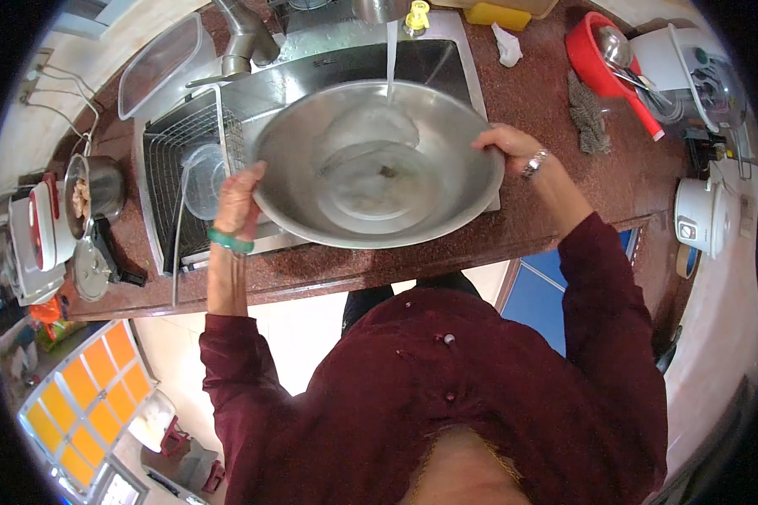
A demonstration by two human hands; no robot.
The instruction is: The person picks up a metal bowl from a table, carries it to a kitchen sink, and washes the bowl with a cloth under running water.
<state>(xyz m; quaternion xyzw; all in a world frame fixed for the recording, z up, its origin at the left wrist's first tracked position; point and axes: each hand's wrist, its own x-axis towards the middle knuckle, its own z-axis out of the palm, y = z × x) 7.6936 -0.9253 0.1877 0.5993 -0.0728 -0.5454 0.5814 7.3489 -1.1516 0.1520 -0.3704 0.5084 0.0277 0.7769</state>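
A large stainless steel basin point(379, 227) is held by its rim over the sink. My left hand point(239, 199), with a green bangle at the wrist, grips the left side. On the right side my right hand point(511, 146), with a metal watch or bracelet, grips the rim with its fingers over the edge. A stream of water point(391, 57) falls into the back of the basin, where water swirls around a small dark patch at the bottom. The basin hides much of the sink point(347, 63).
A wire rack point(192, 126) with a clear plastic container point(203, 183) sits at the sink's left. Further left stands a metal pot point(104, 184) with food. A red colander or pan point(590, 63), a grey cloth point(586, 117) and a white rice cooker point(698, 214) lie to the right.
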